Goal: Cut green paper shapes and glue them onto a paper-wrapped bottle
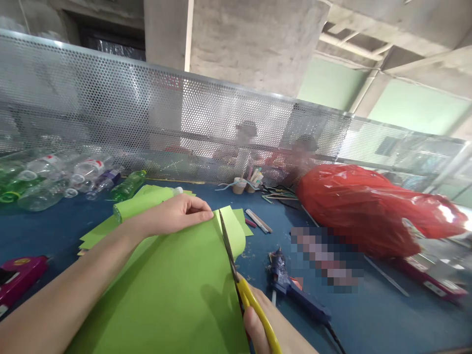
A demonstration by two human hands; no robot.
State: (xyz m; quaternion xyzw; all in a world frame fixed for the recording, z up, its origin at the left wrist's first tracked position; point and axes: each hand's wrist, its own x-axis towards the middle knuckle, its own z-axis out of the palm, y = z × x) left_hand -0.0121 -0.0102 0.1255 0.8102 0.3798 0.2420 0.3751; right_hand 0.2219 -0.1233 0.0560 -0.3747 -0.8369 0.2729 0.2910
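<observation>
A large sheet of green paper (177, 285) lies in front of me, close to the camera. My left hand (186, 211) pinches its far edge between thumb and fingers. Yellow-handled scissors (254, 305) are in my right hand (265, 314), whose fingers are closed round the handles and partly hidden. The scissor blades lie along the right part of the sheet, and a strip of paper (234, 226) curls away on their right side. Behind my left hand, a green paper-wrapped bottle (143, 202) with a white cap rests on more green sheets (98, 232).
A blue glue gun (295, 290) lies right of the scissors, its cord running to the front. Several plastic bottles (47, 184) line the back left. A red plastic bag (368, 206) fills the right, before a perforated metal screen (221, 113). A magenta tool (22, 278) sits at left.
</observation>
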